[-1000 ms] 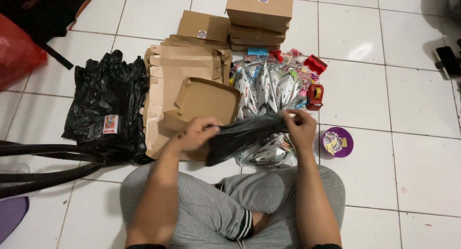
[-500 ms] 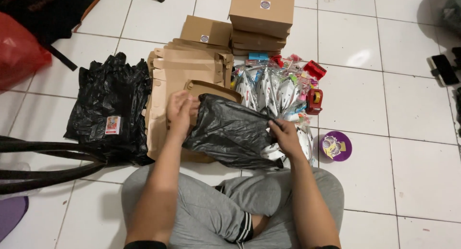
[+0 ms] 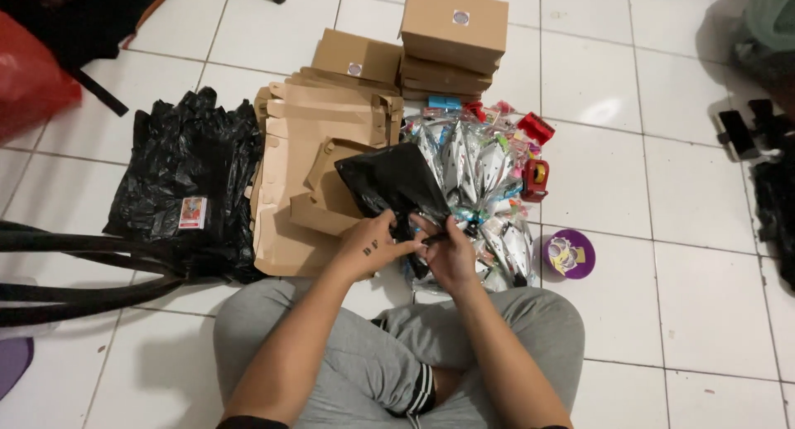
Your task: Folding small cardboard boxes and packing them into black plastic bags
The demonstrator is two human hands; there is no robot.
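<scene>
Both my hands grip the near end of one black plastic bag [image 3: 387, 180], which lies over a half-folded brown cardboard box [image 3: 331, 189]. My left hand [image 3: 374, 245] pinches the bag's edge on the left. Close against it, my right hand [image 3: 447, 251] holds the same edge. Under and beside the bag lies a heap of silvery wrapped packets [image 3: 474, 166]. The box rests on a stack of flat brown cardboard blanks [image 3: 306, 122].
A pile of black plastic bags [image 3: 186, 180] lies at the left. Closed brown boxes [image 3: 451, 31] are stacked at the back. A red tape dispenser [image 3: 535, 179] and a purple round lid [image 3: 568, 253] sit on the right. Black straps [image 3: 74, 263] cross the lower left. My crossed legs are below.
My hands came together at the bag's near edge from a wide spread. The bag went from stretched sideways to bunched, lying away from me over the box.
</scene>
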